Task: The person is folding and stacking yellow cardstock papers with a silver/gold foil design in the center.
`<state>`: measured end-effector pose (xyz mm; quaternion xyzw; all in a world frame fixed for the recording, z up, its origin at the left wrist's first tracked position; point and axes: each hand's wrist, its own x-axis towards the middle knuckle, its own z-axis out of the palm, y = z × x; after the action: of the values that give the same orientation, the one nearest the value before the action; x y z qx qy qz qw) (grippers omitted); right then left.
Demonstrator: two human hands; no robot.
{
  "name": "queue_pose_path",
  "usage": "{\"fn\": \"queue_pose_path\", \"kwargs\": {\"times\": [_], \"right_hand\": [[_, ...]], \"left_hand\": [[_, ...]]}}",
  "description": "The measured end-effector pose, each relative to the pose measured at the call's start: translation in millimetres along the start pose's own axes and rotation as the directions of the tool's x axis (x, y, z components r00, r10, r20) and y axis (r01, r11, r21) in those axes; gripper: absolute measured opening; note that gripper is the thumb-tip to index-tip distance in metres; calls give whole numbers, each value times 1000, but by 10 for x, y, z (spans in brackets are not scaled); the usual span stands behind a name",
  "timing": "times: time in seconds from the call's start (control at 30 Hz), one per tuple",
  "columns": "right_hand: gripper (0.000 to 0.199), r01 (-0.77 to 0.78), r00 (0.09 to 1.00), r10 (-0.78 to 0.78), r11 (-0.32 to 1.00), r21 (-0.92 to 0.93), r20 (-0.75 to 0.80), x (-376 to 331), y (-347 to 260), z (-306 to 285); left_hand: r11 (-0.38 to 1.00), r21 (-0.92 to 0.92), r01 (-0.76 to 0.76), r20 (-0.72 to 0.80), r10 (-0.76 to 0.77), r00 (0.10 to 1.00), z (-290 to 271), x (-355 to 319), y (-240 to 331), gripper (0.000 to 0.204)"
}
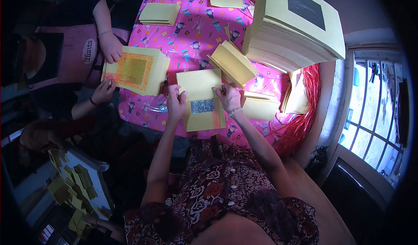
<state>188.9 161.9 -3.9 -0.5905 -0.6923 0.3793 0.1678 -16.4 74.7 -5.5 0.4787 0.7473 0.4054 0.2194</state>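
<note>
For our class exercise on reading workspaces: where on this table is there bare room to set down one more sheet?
Bare pink cloth lies between the small stack, the co-worker's orange-printed stack and the fanned stack. It is crowded on the right, beside the tall stack, and around the sheet that both hands hold.

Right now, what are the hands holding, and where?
Both hold the yellow paper sheet with a silver foil square: left hand on its left edge, right hand on its right edge.
</note>
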Motion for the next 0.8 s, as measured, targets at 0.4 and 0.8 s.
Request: {"fn": "queue_pose_path", "kwargs": {"times": [0.4, 0.8], "right_hand": [[42, 33, 998, -31, 998, 48, -47, 278, 101, 160], [42, 9, 1000, -9, 1000, 15, -10, 259, 1, 121]], "left_hand": [[1000, -27, -9, -21, 8, 1000, 115, 219, -138, 28], [999, -31, 33, -50, -35, 998, 94, 232, -161, 28]]}}
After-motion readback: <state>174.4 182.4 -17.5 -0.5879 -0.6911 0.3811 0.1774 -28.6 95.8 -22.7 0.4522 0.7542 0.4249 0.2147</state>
